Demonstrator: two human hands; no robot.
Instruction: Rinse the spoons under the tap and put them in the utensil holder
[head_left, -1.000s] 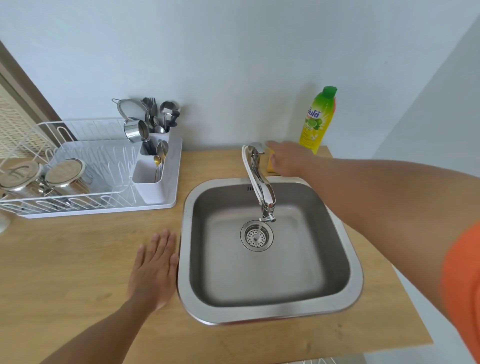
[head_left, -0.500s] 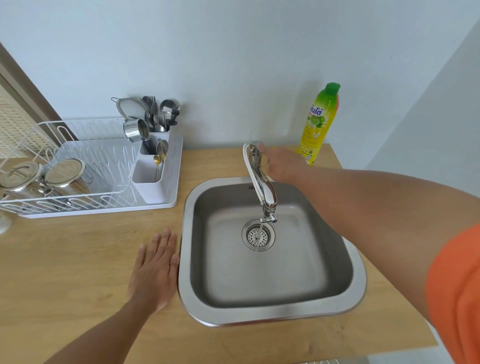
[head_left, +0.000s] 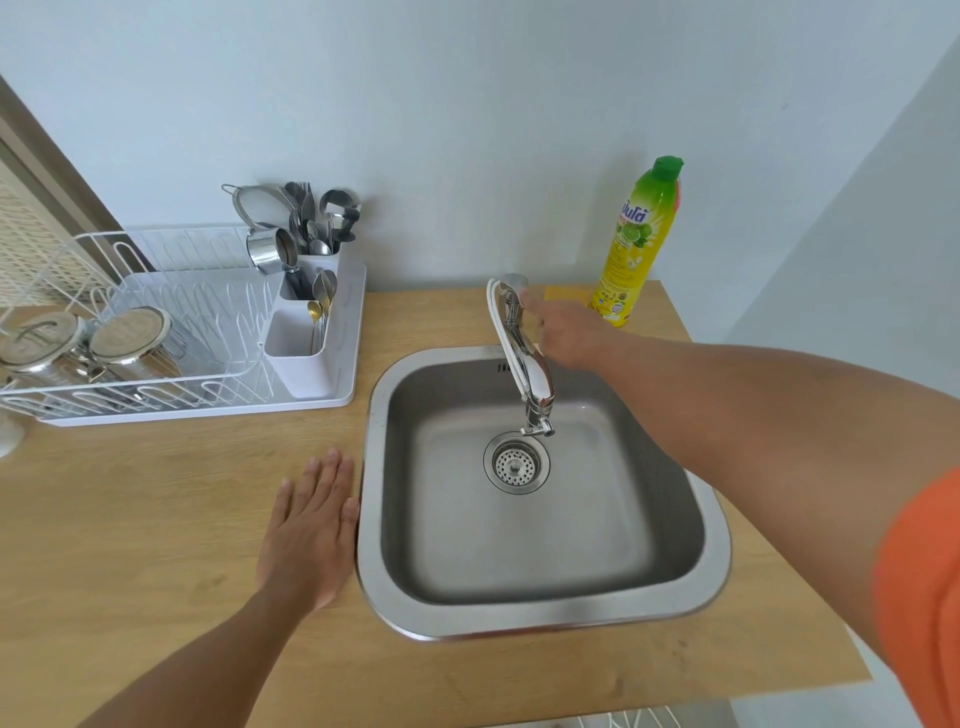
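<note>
Right hand (head_left: 563, 332) touches the tap (head_left: 522, 353), fingers loose, holding nothing. Left hand (head_left: 311, 530) lies flat on the tabletop (head_left: 156, 519). Turned too hard, water might splash out of the sink (head_left: 717, 561).

One view only, worn on the head, looking forward and steeply down over the wooden counter (head_left: 156, 519). The steel sink (head_left: 545, 618) sits almost dead centre, close beneath the lens, the tap (head_left: 524, 358) rising toward us. Wide-angle bend shows at the edges: the white dish rack (head_left: 171, 322) curves away at far left, the wall tilts back on top. Both forearms enter from the bottom corners, the right one huge and very near the camera
</note>
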